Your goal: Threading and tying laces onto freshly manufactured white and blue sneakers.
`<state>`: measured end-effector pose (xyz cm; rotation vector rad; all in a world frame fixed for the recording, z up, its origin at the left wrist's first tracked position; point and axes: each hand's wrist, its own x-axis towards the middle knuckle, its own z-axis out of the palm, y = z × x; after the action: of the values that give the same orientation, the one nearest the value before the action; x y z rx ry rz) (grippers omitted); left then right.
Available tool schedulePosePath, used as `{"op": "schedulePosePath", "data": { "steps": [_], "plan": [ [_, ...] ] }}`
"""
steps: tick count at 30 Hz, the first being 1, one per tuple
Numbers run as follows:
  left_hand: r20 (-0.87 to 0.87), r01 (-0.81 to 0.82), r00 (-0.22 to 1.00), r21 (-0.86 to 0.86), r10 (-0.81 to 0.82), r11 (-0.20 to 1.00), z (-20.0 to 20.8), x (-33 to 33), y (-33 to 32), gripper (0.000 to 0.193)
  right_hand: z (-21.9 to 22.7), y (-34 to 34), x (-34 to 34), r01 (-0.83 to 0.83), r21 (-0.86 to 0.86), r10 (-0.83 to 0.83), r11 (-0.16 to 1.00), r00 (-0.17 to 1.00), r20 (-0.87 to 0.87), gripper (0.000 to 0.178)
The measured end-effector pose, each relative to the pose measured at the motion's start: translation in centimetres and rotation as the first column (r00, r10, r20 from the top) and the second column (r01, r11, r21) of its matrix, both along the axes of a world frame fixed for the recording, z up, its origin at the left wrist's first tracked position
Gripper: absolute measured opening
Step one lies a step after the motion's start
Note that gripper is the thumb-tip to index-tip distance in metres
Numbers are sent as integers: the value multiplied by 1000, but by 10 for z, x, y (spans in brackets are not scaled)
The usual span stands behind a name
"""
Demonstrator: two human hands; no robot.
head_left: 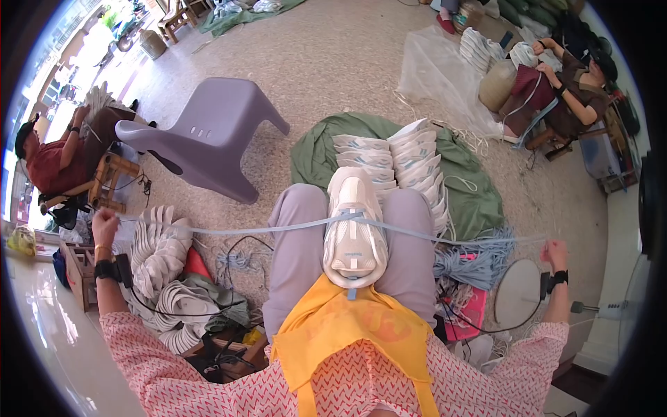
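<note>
A white and beige shoe upper (356, 243) rests on my lap between my knees, its toe pointing away from me. A light blue-grey shoelace (278, 228) passes through it near the middle and is drawn out wide to both sides. At the far left, my left hand (104, 226) is closed on one end of the lace. My right hand (556, 254), out to the right, pinches the other end. Both arms are spread wide, and the lace looks nearly straight.
Stacked shoe uppers (413, 156) lie ahead on a green cloth (316, 149). More uppers (163, 250) are piled at left; bundled blue laces (479, 260) lie at right beside a round white disc (517, 292). A purple chair (215, 125) stands ahead left. Two people sit working, left and right.
</note>
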<state>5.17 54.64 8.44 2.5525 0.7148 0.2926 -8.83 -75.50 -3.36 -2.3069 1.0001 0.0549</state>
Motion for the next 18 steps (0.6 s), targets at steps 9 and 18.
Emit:
{"op": "schedulePosePath", "data": {
  "steps": [9, 18],
  "plan": [
    [-297, 260, 886, -320, -357, 911, -95, -30, -147, 5, 26, 217, 63, -150, 634, -37, 759, 962, 271, 20],
    [-43, 97, 673, -985, -738, 146, -55, -60, -455, 13, 81, 489, 81, -664, 569, 667, 484, 701, 251, 20]
  ]
}}
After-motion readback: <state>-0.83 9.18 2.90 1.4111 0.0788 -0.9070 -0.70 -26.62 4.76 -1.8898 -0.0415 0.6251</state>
